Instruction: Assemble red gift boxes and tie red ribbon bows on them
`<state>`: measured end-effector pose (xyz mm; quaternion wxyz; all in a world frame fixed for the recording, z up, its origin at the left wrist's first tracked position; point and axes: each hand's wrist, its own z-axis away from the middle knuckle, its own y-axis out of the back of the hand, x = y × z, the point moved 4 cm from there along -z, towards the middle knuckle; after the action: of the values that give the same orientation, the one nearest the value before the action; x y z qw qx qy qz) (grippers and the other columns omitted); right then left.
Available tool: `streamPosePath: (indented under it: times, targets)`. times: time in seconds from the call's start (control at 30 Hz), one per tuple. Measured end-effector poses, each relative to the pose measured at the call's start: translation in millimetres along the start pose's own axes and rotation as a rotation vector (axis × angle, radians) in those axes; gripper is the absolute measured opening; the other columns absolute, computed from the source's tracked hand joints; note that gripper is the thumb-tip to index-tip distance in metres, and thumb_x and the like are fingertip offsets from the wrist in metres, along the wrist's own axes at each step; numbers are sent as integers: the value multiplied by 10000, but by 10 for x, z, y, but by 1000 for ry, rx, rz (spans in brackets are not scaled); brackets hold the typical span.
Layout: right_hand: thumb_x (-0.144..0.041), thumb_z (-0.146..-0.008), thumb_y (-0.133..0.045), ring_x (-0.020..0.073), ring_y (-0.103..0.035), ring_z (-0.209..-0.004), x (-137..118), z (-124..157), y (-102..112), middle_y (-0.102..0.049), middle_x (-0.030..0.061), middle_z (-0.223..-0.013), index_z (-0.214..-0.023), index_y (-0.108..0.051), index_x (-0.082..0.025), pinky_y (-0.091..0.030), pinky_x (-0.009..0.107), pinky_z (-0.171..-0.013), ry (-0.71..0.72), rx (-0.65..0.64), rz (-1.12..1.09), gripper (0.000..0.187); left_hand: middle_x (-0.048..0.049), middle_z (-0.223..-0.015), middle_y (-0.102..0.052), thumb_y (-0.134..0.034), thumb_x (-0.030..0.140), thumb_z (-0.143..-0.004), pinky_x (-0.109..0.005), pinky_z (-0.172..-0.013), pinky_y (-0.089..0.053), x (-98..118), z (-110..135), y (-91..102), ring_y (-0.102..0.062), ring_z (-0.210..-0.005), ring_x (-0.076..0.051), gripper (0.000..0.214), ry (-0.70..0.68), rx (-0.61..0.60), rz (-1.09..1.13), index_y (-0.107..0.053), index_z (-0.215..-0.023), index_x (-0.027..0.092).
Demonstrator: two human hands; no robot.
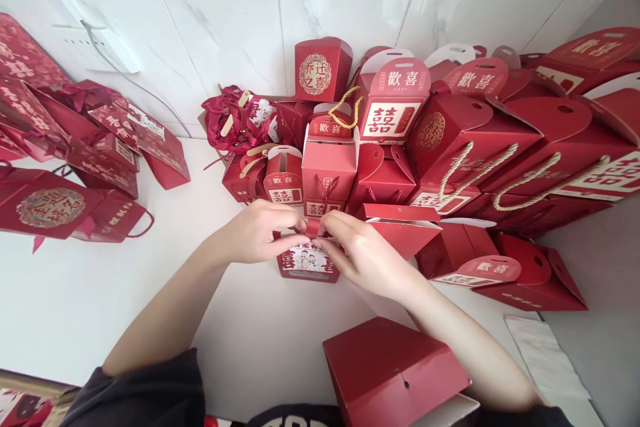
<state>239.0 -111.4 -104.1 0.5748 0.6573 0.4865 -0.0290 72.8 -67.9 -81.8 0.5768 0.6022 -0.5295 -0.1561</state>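
A small red gift box [309, 261] with a white panel and two cartoon figures stands on the white table in front of me. At its top, a red ribbon [313, 227] passes between my hands. My left hand [261, 232] pinches the ribbon from the left, thumb and fingers together over the box top. From the right, my right hand [361, 252] pinches it too, its fingertips close to the left ones. The hands hide most of the box's upper part. Just behind them rises a tall red box [330, 159] with a small red cord.
Stacked red gift boxes [475, 123], some with rope handles, crowd the wall on the right. An opened red box [395, 367] lies close by my right forearm. More red boxes [53, 207] are on the left. A heap of dark red ribbons [233, 120] sits at the back.
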Motion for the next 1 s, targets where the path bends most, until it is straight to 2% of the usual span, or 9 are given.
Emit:
streamPosePath:
  times: [0.27, 0.37, 0.6, 0.7, 0.87, 0.93, 1.0]
  targets:
    - [-179, -984, -423, 162, -528, -828, 2, 9, 61, -561, 53, -957, -951, -481, -195, -423, 271, -723, 14, -13, -90, 69, 23, -730, -669, -589, 191, -850, -197, -606, -432, 16, -1, 29, -580, -627, -81, 99, 123, -44, 78, -673, -804, 168]
    - [-178, -969, -441, 151, -531, -782, -11, 18, 73, -563, 49, -940, -940, -491, -195, -431, 264, -698, 0, -3, -114, 59, 30, -723, -669, -583, 183, -829, -192, -591, -424, 50, -4, 41, -566, -607, -75, 93, 152, -61, 89, -670, -798, 170]
    - [-155, -904, -498, 165, -539, -768, 28, 1, 13, -583, 49, -907, -894, -505, -196, -439, 274, -665, 36, 43, -65, 42, 28, -681, -639, -595, 166, -789, -185, -546, -399, 3, -15, 23, -527, -577, -73, 64, 149, -48, 116, -646, -750, 161]
    - [-178, -935, -479, 157, -555, -772, 31, 1, 34, -595, 52, -925, -928, -534, -191, -456, 280, -689, 12, 43, -122, 57, 7, -750, -669, -575, 196, -826, -185, -559, -415, -9, -13, 34, -569, -637, -93, 95, 178, -88, 133, -666, -825, 165]
    - [-206, -935, -524, 179, -594, -905, -17, 54, 173, -615, 63, -1037, -1071, -557, -198, -484, 314, -799, -51, 45, -167, 140, -23, -943, -704, -662, 353, -816, -198, -601, -447, 10, -13, 13, -626, -809, -147, 233, 241, -144, 158, -684, -985, 194]
    - [-197, -940, -514, 180, -603, -908, -33, 85, 253, -620, 63, -1043, -1078, -560, -201, -486, 318, -806, -59, 81, -152, 145, -27, -921, -703, -654, 370, -828, -210, -624, -450, 9, -25, -14, -625, -790, -146, 229, 246, -114, 161, -692, -958, 186]
    - [-177, -946, -494, 178, -608, -886, -49, 109, 328, -627, 62, -1012, -1039, -572, -199, -485, 311, -786, -46, 118, -124, 123, -21, -811, -685, -634, 337, -842, -220, -612, -433, 11, -39, -41, -601, -706, -132, 180, 224, -81, 143, -689, -852, 166]
